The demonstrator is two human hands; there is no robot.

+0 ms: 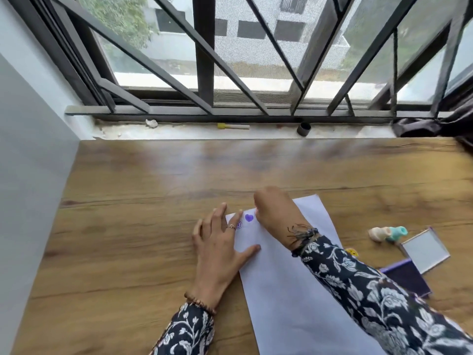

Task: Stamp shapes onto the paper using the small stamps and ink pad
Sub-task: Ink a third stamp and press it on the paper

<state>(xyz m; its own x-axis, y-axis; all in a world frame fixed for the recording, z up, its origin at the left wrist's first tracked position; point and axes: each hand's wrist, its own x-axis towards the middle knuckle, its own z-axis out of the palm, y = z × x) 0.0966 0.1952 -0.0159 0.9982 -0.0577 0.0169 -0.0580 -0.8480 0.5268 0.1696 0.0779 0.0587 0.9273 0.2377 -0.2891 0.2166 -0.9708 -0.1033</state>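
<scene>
Head view: the paper (294,290) lies at lower centre of the desk (128,226). The left hand (217,249) rests flat, fingers spread, on its left edge. The right hand (276,211) is curled near the top edge, beside a purple heart (249,217); it probably grips a stamp, though I cannot tell. Stamps (387,233) and ink pad (409,276) sit at right; the desk's upper half lies open.

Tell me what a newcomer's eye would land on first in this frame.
Probably the two hands meeting at the far left corner of the white paper on the wooden table: the left hand lies flat on the paper's edge, the right hand is curled just beyond. Between them sits a purple heart, with a purple spiral half hidden by a left finger. Behind, the barred window fills the top.
</scene>
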